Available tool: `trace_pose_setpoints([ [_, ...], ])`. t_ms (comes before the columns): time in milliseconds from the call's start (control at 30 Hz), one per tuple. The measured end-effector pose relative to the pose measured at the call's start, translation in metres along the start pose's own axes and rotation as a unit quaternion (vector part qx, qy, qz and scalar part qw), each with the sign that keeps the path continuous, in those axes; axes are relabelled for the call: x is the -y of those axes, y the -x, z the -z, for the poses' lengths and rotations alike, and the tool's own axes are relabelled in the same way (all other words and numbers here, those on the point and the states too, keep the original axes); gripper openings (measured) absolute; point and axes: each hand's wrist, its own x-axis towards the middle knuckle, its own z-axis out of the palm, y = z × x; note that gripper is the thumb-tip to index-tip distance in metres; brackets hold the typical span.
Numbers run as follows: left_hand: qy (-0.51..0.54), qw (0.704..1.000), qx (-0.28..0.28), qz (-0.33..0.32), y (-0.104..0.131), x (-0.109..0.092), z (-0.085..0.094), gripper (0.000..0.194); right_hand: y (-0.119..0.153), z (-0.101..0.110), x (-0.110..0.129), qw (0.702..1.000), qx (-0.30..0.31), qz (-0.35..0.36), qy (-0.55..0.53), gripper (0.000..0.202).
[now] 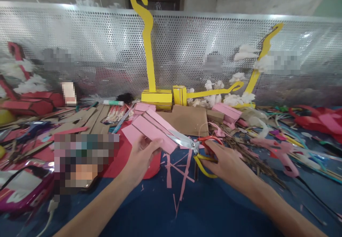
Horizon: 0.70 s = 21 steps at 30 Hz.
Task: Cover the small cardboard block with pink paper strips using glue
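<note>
My left hand pinches the lower edge of a pink paper piece with cardboard-coloured seams, tilted above the table. In my right hand is a pair of scissors with one red and one yellow handle. The scissor blades are parted at the right edge of the pink piece; whether paper lies between them I cannot tell. Thin pink paper strips lie scattered on the blue table below. A red sheet is partly hidden under my left hand.
Yellow paper hook shapes on box-like bases stand against the perforated metal panel. A pink glue gun with a black cord lies at right. Cardboard strips and a purple case are at left. Another pink box sits behind.
</note>
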Motion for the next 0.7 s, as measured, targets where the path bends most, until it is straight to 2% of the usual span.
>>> trace_pose_setpoints([
  [300,0.003,1.000,0.005,-0.002,-0.0017,0.0014,0.0010,0.031,-0.0002,-0.0024,-0.0016,1.000,-0.013,0.001,0.007,0.018],
  [533,0.003,1.000,0.004,-0.001,-0.0010,0.0002,-0.0003,0.034,0.0001,-0.0030,0.0047,0.996,-0.075,0.043,0.035,0.035],
  [700,0.019,1.000,-0.006,-0.011,-0.0024,-0.0013,-0.0003,0.031,-0.0009,-0.0016,0.0031,0.996,-0.076,0.039,0.030,0.040],
])
